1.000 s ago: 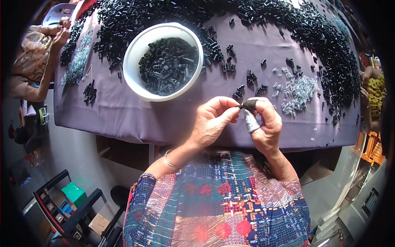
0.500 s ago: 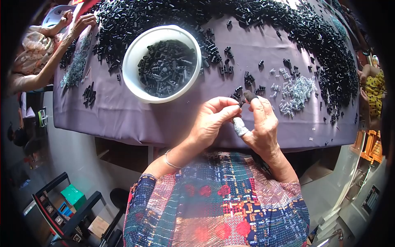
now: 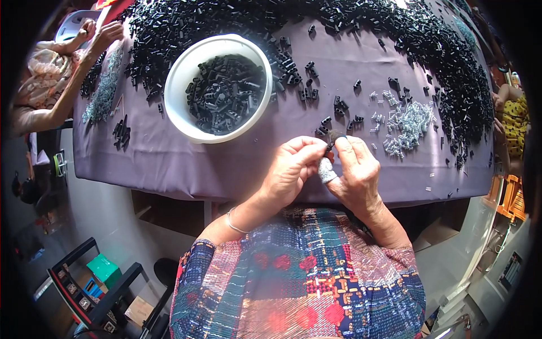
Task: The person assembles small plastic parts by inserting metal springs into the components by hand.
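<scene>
My left hand [image 3: 291, 168] pinches a small black plastic part [image 3: 330, 147] between thumb and fingertips, just above the near side of the table. Closed on the same part from the other side is my right hand [image 3: 359, 172]. It has a dark cover on one fingertip and a whitish wrap [image 3: 326, 170] around the thumb. The fingers hide most of the part, so its detail cannot be made out. Loose black plastic parts [image 3: 340, 105] lie just beyond my hands. A pile of small clear plastic pieces [image 3: 411, 127] sits to the right of them.
A white tub [image 3: 174, 116] of black parts stands left of my hands on the purple cloth [image 3: 220, 169]. A heap of black parts [image 3: 361, 20] curves along the far side. Co-workers' arms [image 3: 70, 101] show at left; a person in yellow [image 3: 514, 121] sits at right.
My right hand's covered fingertip has come down and left against the black part. My left hand stays nearly in place. The co-worker's hand at left has shifted slightly left.
</scene>
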Demonstrator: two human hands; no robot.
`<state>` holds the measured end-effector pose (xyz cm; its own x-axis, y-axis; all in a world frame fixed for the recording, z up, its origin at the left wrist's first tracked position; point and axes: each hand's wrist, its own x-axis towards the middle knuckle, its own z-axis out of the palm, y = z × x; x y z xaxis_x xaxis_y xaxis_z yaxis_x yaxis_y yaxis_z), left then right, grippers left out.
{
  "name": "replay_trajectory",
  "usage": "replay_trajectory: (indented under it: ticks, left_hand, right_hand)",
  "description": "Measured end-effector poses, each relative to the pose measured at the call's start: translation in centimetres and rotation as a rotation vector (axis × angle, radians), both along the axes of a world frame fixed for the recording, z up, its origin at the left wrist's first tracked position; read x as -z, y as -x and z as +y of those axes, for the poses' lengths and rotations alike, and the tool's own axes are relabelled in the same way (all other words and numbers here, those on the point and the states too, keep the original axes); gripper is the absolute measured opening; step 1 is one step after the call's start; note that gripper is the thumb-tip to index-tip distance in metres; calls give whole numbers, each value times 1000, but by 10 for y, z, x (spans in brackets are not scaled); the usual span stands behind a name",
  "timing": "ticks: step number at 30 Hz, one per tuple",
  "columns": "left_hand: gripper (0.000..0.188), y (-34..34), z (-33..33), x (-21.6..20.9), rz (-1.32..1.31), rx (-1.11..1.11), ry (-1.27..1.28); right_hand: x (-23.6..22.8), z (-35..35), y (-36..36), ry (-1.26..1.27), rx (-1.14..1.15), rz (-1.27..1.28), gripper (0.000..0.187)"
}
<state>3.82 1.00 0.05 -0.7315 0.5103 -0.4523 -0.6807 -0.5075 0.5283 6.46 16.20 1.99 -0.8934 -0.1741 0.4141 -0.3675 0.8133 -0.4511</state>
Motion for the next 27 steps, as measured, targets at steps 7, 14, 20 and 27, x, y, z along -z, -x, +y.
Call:
replay_trajectory:
  ticks: [7,14,20,27]
  left_hand:
    - [13,1,-3,-2,-25,23,45]
    - [10,1,-6,-1,-25,26,53]
    - [9,1,-7,5,-22,33,62]
    - [12,1,-4,6,-24,25,50]
  right_hand:
    - [6,2,1,65,-13,34,38]
    - [14,4,8,121,-89,82,36]
    - [27,7,13,93,-131,190,37]
    - [31,8,17,128,-138,248,35]
